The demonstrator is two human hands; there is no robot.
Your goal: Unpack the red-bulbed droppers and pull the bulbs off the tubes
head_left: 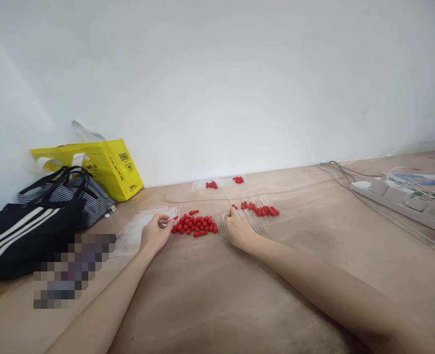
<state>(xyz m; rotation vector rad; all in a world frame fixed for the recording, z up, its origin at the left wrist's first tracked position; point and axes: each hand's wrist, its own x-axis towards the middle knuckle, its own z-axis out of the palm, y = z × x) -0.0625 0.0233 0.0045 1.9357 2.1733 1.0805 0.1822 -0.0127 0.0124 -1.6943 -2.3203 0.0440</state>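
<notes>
My left hand (157, 231) pinches a small red rubber dropper bulb (175, 218) between thumb and fingertips. Right beside it lies a heap of loose red bulbs (197, 224). Over a row of thin clear glass tubes (254, 221) is my right hand (238, 228), its fingers closed; what they grip, if anything, is hidden. Just past its fingertips a red bulb (235, 206) with a tube can be seen. Assembled droppers (263, 210), red bulbs on clear tubes, form a row behind the loose tubes.
Clear plastic bags (132, 231) lie left of the heap; another bag (222, 183) with red-bulbed droppers is near the wall. A yellow bag (127, 169) and a black striped bag (33, 241) stand left. A white power strip (405, 199) with cables sits right.
</notes>
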